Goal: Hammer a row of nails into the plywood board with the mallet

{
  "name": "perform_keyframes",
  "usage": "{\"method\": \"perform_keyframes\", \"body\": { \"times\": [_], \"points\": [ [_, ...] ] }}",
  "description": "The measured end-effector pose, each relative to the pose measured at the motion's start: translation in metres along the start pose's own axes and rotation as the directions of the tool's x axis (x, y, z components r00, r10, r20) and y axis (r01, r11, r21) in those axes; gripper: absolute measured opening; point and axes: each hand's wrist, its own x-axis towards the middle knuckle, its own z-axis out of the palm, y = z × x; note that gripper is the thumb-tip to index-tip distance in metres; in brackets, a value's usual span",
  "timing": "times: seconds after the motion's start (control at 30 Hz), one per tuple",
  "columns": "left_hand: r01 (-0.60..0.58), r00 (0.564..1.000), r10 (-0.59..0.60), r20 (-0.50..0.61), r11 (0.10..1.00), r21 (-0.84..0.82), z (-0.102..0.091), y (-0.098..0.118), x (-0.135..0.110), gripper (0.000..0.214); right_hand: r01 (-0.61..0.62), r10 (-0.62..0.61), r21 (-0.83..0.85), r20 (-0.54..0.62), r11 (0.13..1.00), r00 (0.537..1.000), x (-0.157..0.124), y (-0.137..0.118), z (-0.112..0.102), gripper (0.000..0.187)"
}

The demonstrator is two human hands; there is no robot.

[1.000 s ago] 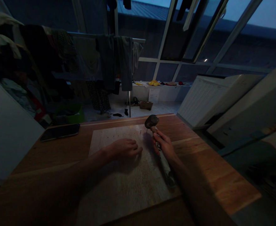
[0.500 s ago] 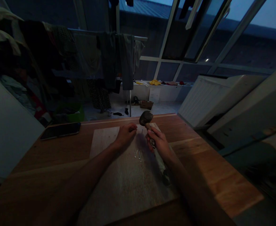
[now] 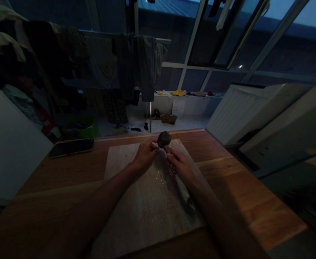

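My right hand (image 3: 181,164) is wrapped around the handle of a hammer (image 3: 164,139), whose thick, dark head is raised over the far part of a pale wooden board (image 3: 136,208). Close to the left of that head is my left hand (image 3: 146,154), its fingers curled and bunched together. Whatever its fingertips hold, if anything, is too small and dark to make out. Several loose nails (image 3: 160,176) lie on the board between my forearms. The spot under the hammer head is hidden.
The board lies on a wooden table (image 3: 228,180). A phone (image 3: 71,148) rests at the table's far left. Beyond the table are a green basket (image 3: 93,127), hanging clothes (image 3: 147,68) and a white ribbed appliance (image 3: 230,111) at the right.
The hammer head has come down and slightly left, covering the upright nail seen before. My left hand has moved slightly right, its fingertips now close beside the head.
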Motion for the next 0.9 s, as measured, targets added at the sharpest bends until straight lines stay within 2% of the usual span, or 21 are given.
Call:
{"method": "perform_keyframes", "body": {
  "times": [0.27,0.43,0.53,0.6,0.63,0.67,0.7,0.77,0.8,0.83,0.9],
  "points": [
    [-0.023,0.999,0.023,0.024,0.999,0.029,-0.002,0.005,-0.001,0.022,-0.025,0.025,-0.012,0.036,1.000,0.999,-0.003,-0.004,-0.001,0.036],
    [-0.041,0.999,0.039,0.033,0.997,0.060,-0.001,-0.001,0.000,0.030,-0.028,0.028,0.011,0.043,1.000,0.999,-0.002,-0.002,-0.001,0.036],
    [-0.104,0.994,0.105,-0.002,0.988,0.113,-0.003,-0.004,0.000,0.032,-0.035,0.034,0.038,0.021,0.999,0.999,-0.001,-0.001,-0.004,0.036],
    [-0.204,0.976,0.215,-0.031,0.957,0.206,-0.008,-0.001,-0.003,0.027,-0.018,0.020,0.075,-0.017,0.997,1.000,0.000,-0.001,-0.008,0.036],
    [-0.278,0.958,0.286,0.006,0.926,0.255,-0.011,0.002,-0.006,0.024,-0.008,0.012,0.094,-0.044,0.996,0.999,0.001,-0.001,-0.010,0.037],
    [-0.372,0.928,0.358,0.101,0.881,0.293,-0.014,0.008,-0.009,0.020,0.002,0.006,0.110,-0.072,0.994,0.997,0.002,0.000,-0.013,0.038],
    [-0.473,0.878,0.414,0.239,0.823,0.315,-0.017,0.014,-0.013,0.018,0.011,0.002,0.122,-0.099,0.992,0.995,0.003,0.000,-0.015,0.039],
    [-0.644,0.733,0.437,0.522,0.693,0.323,-0.019,0.028,-0.024,0.019,0.030,-0.010,0.139,-0.143,0.990,0.990,0.005,0.001,-0.020,0.042],
    [-0.698,0.672,0.414,0.614,0.633,0.336,-0.017,0.035,-0.030,0.019,0.040,-0.017,0.145,-0.161,0.989,0.987,0.006,0.001,-0.021,0.044],
    [-0.731,0.638,0.388,0.665,0.577,0.365,-0.014,0.042,-0.036,0.019,0.048,-0.022,0.148,-0.174,0.988,0.984,0.006,0.002,-0.022,0.045],
    [-0.753,0.635,0.360,0.683,0.485,0.444,-0.006,0.052,-0.047,0.020,0.054,-0.025,0.149,-0.185,0.987,0.982,0.006,0.002,-0.022,0.046]
  ]
}}
